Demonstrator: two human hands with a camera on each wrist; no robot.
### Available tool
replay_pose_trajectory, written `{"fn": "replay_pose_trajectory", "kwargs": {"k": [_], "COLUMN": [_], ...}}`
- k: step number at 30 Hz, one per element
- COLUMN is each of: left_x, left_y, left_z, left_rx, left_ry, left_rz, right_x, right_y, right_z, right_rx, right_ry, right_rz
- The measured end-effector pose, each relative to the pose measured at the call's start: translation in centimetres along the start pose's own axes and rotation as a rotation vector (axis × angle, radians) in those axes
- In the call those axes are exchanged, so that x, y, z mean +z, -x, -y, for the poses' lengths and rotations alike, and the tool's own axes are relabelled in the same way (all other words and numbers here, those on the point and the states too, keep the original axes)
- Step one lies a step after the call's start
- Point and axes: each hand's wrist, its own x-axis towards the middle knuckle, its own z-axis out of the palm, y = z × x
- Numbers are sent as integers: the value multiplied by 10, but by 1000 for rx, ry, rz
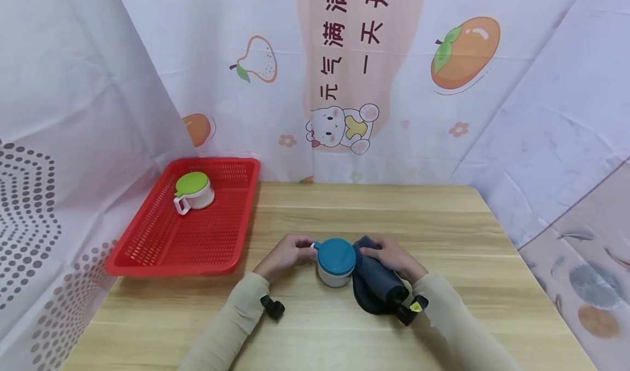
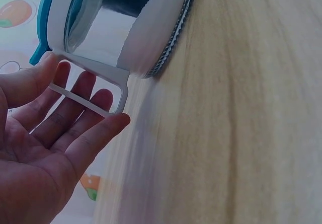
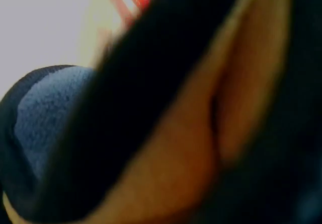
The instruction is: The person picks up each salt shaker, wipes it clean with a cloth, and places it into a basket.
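A seasoning jar (image 1: 336, 263) with a blue lid, clear walls and a white handle (image 2: 85, 100) stands on the wooden table. My left hand (image 1: 291, 255) holds that handle: fingers pass through the loop and the thumb lies near the lid's tab in the left wrist view. On the jar's right side, my right hand (image 1: 389, 255) grips a dark blue cloth (image 1: 376, 278) with black edging, bunched right against the jar. Up close in the right wrist view, the cloth (image 3: 50, 113) has a fuzzy grey-blue face, and dark folds hide most of the fingers.
A red plastic basket (image 1: 184, 270) sits at the table's left side. Inside it, near the back, is a similar jar (image 1: 197, 193) with a green lid. A printed curtain (image 1: 280, 103) hangs behind the wooden table (image 1: 315, 338). Small dark cameras are strapped to both wrists.
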Motion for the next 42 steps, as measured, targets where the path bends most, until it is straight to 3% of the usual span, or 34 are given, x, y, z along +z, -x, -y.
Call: {"fn": "replay_pose_trajectory", "kwargs": {"k": [14,27,36,42], "left_x": [0,-2,5,7], "left_y": [2,2,6,8], "left_z": [-3,-2,-5,-3], "left_rx": [7,3,-22,-2], "left_ry": [-36,-53,-17,-24], "left_rz": [-7,15,-2,-23], "right_x": [9,15,18,22], "right_y": [29,25,22,24], "right_z": [-2,-1,-2,-5], "right_rx": [-7,82,137,113], "right_ry": [-89,-153,-199,-236], "right_rz": [13,-158,-188,-173]}}
